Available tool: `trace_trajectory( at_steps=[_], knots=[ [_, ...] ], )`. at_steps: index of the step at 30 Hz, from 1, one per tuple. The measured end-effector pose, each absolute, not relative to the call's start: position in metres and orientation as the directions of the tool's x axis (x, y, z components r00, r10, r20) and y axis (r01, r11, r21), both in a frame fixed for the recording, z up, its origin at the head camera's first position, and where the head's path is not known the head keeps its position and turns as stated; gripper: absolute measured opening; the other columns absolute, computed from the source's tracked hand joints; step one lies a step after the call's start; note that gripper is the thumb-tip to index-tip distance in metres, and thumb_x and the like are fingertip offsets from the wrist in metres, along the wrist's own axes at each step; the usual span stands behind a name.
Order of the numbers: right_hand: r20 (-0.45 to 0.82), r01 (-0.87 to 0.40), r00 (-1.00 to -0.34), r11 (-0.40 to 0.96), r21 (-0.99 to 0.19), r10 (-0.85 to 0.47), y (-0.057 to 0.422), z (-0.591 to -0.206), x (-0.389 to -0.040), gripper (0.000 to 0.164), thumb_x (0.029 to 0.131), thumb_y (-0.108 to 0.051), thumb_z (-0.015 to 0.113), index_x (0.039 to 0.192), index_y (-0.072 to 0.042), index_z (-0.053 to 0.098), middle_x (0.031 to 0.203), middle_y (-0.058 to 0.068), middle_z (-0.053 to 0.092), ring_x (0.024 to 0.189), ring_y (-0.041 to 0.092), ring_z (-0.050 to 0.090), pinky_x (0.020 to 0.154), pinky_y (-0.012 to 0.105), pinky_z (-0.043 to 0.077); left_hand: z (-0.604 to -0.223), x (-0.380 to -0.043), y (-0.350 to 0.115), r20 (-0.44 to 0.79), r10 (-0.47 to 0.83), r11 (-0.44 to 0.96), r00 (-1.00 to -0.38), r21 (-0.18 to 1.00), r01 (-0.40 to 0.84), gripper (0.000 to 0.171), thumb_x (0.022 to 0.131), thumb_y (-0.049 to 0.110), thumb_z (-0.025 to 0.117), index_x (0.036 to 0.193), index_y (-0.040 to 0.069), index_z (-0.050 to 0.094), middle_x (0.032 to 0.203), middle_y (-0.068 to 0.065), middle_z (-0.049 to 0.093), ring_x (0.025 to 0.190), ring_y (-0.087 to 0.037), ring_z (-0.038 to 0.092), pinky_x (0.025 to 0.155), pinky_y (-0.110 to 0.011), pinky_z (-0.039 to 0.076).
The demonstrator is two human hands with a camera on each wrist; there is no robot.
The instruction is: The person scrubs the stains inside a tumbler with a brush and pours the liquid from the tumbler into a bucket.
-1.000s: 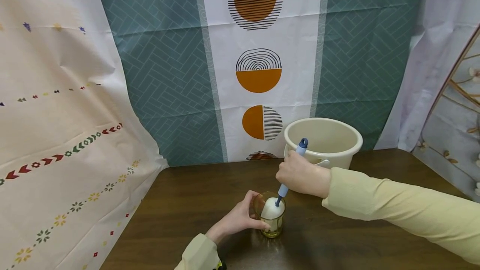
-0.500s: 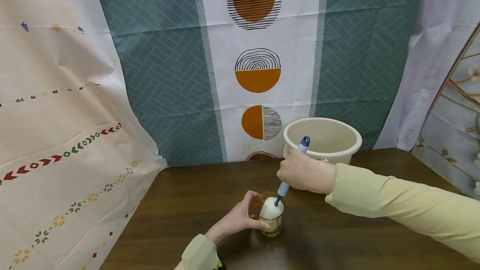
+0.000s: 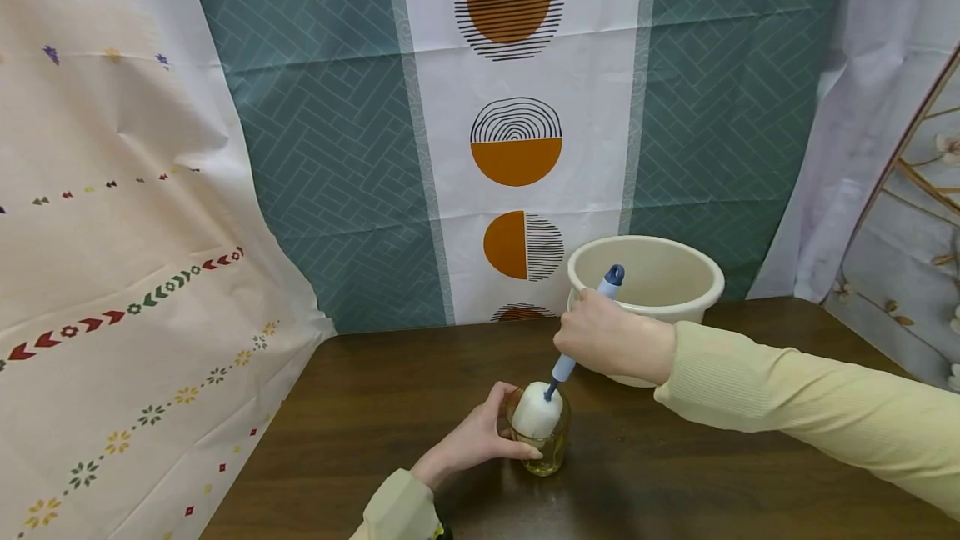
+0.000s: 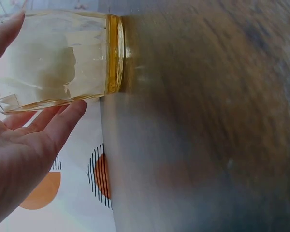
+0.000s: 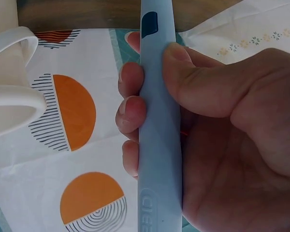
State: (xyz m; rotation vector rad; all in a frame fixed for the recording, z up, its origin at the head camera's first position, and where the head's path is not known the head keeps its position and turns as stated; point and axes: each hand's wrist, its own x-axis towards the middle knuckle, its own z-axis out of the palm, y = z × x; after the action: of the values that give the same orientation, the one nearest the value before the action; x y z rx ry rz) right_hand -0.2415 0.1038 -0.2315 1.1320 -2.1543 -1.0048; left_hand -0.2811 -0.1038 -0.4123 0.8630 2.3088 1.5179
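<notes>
An amber drinking glass (image 3: 549, 454) stands on the dark wooden table, and my left hand (image 3: 480, 437) grips it from the left side. In the left wrist view the thumb and fingers curve around the tinted glass (image 4: 89, 63), with a pale blurred shape inside it. My right hand (image 3: 611, 336) holds a light blue handle with a dark blue hanging loop, part of a cup brush. Its white sponge head (image 3: 537, 411) sits tilted in the glass's mouth. The right wrist view shows fingers and thumb wrapped round the brush handle (image 5: 159, 125).
A cream bucket (image 3: 708, 294) stands at the back right, just behind my right hand. The wooden table (image 3: 360, 415) ends at a patterned cloth backdrop (image 3: 345, 190). A cream embroidered cloth (image 3: 135, 315) hangs along the left side.
The sponge head has risen slightly and shifted left in the glass, the brush handle tilting further to the right. My left hand keeps its grip on the glass in the same place.
</notes>
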Motion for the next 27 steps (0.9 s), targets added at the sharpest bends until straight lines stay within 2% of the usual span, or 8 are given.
trace_trajectory(
  at_steps=[11, 19, 27],
  knots=[
    [0.133, -0.448, -0.547, 0.423, 0.788, -0.826, 0.103, -0.229, -0.240, 0.013, 0.072, -0.014, 0.075, 0.065, -0.013, 0.064, 0.057, 0.001, 0.056, 0.051, 0.016, 0.050, 0.048, 0.025, 0.036, -0.405, -0.276, -0.103, 0.130, 0.617, 0.232, -0.776, 0.912, 0.337, 0.062, 0.074, 0.009, 0.075, 0.120, 0.007, 0.033, 0.111, -0.004, 0.050, 0.101, -0.016, 0.050, 0.077, -0.030, 0.045],
    [0.078, -0.491, -0.615, 0.458, 0.741, -0.785, 0.103, -0.224, -0.237, 0.011, 0.071, -0.017, 0.076, 0.069, -0.014, 0.066, 0.060, 0.000, 0.058, 0.053, 0.015, 0.051, 0.047, 0.025, 0.037, -0.412, -0.280, -0.104, 0.126, 0.606, 0.285, -0.786, 0.888, 0.362, 0.067, 0.072, 0.017, 0.077, 0.122, 0.006, 0.033, 0.112, 0.001, 0.048, 0.103, -0.015, 0.047, 0.076, -0.029, 0.044],
    [0.031, -0.549, -0.643, 0.488, 0.679, -0.766, 0.102, -0.216, -0.236, 0.009, 0.073, -0.016, 0.076, 0.073, -0.013, 0.068, 0.062, 0.000, 0.059, 0.055, 0.014, 0.052, 0.048, 0.024, 0.039, -0.412, -0.282, -0.104, 0.123, 0.605, 0.313, -0.787, 0.872, 0.377, 0.069, 0.073, 0.025, 0.077, 0.122, 0.006, 0.032, 0.111, 0.001, 0.047, 0.104, -0.018, 0.047, 0.077, -0.032, 0.043]
  ],
)
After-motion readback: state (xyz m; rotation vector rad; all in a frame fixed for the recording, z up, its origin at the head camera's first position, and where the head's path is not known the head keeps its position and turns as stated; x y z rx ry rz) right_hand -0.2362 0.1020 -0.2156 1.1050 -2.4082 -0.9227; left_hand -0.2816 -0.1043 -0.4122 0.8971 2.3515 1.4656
